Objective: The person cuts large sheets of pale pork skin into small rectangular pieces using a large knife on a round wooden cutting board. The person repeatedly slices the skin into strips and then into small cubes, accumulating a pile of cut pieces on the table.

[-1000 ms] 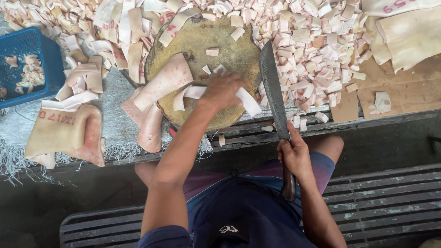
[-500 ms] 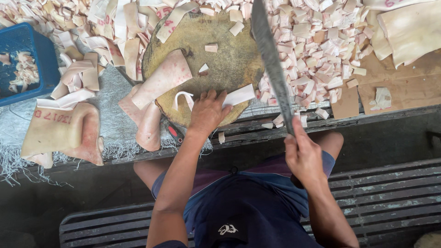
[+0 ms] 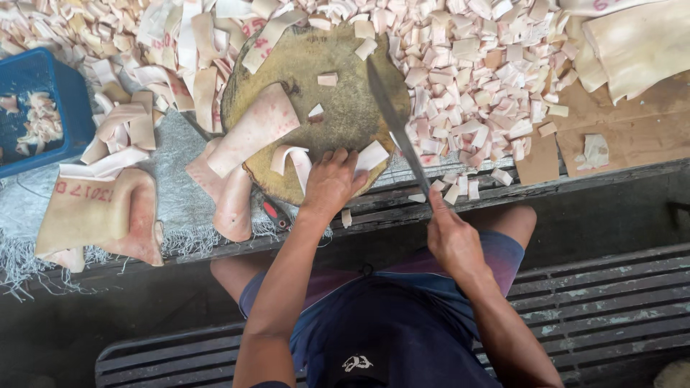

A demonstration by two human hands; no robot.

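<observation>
A rough wooden counter (image 3: 618,147) runs across the upper part of the view, with a slatted bench below it where the person sits. Near the counter's front edge lies a round wooden chopping block (image 3: 338,108), worn and stained, with a few small cut squares scattered on its top. The left hand (image 3: 332,181) presses down at the block's near rim, its fingers (image 3: 343,159) curled over a pale strip of skin (image 3: 296,159) that loops beside a flat white piece (image 3: 372,154) at the fingertips. A broader pink-white slab (image 3: 253,129) lies tilted across the block's left side. The right hand (image 3: 451,233) is closed tight around the handle of a long cleaver (image 3: 392,118), whose dark blade slants up over the block's right edge, raised above the wood rather than resting on it. Behind and right of the block, a deep heap of small cut pieces (image 3: 474,72) covers the counter toward its far edge. Uncut strips (image 3: 165,65) pile at the block's left, and a large folded slab (image 3: 100,215) hangs over the front edge at the left. A blue crate (image 3: 72,108) stands at the counter's left end, holding scraps. A red-handled tool (image 3: 275,213) lies just under the block's near rim.
</observation>
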